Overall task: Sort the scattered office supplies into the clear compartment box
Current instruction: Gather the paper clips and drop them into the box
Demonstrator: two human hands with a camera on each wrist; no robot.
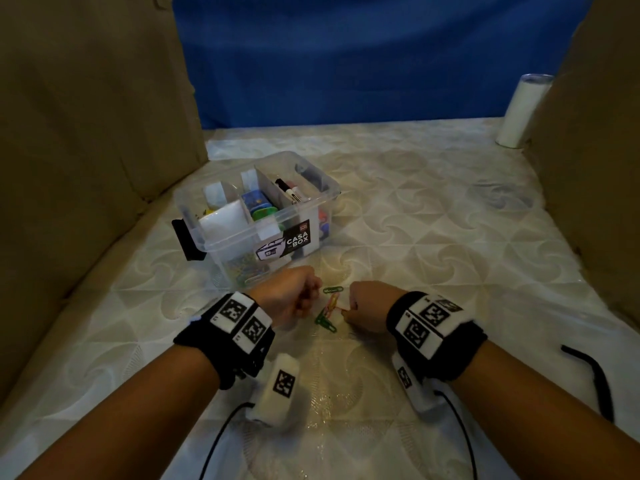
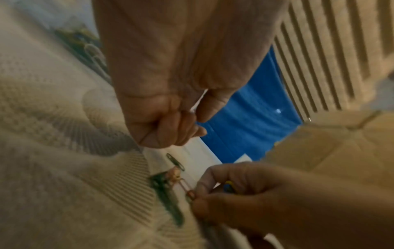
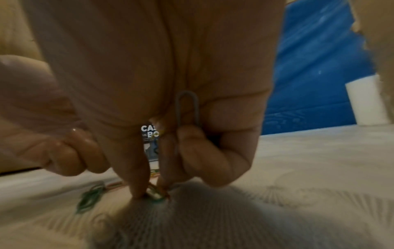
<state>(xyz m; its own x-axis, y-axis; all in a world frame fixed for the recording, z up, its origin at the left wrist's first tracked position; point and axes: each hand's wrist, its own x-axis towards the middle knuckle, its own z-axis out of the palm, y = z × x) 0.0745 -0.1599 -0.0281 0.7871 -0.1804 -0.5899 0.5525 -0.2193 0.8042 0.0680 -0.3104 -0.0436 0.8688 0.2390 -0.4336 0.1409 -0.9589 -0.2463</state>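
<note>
Several coloured paper clips (image 1: 329, 306) lie on the quilted mattress between my two hands, just in front of the clear compartment box (image 1: 221, 247). My right hand (image 1: 363, 306) pinches clips against the fabric with thumb and forefinger (image 3: 152, 192). It also keeps a grey clip (image 3: 187, 107) tucked under its curled fingers. An orange clip (image 2: 188, 191) runs from that pinch toward the pile. My left hand (image 1: 294, 296) hovers beside the clips with fingers curled (image 2: 170, 129); nothing shows inside it. Green clips (image 3: 89, 200) lie loose to the left of the pinch. The box holds markers, clips and other supplies.
Cardboard walls rise on the left (image 1: 86, 133) and right (image 1: 595, 168), with a blue sheet (image 1: 346, 64) behind. A white tumbler (image 1: 519, 112) stands at the far right. A black strap (image 1: 592, 375) lies by my right forearm. Cables trail from both wrist cameras.
</note>
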